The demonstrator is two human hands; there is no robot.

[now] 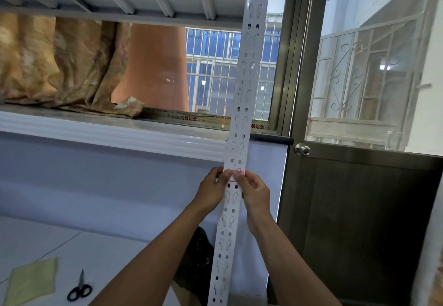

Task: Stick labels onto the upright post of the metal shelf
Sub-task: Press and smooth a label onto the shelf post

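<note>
1. Head view: your left grip (213,186) and right grip (254,190) each pinch one end of the red-outlined label (236,176), held against the upright post (242,90) below the shelf edge.
2. Label looks thin, floppy and sticky: hold it by the ends and keep it taut.

Scissors (79,287) lie right of the cloth (32,281), left of the post (240,123).

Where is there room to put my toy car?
The white surface is bare between the scissors and the post, and behind the yellow cloth. It is crowded at the post, where the left hand and right hand hold the label.
</note>
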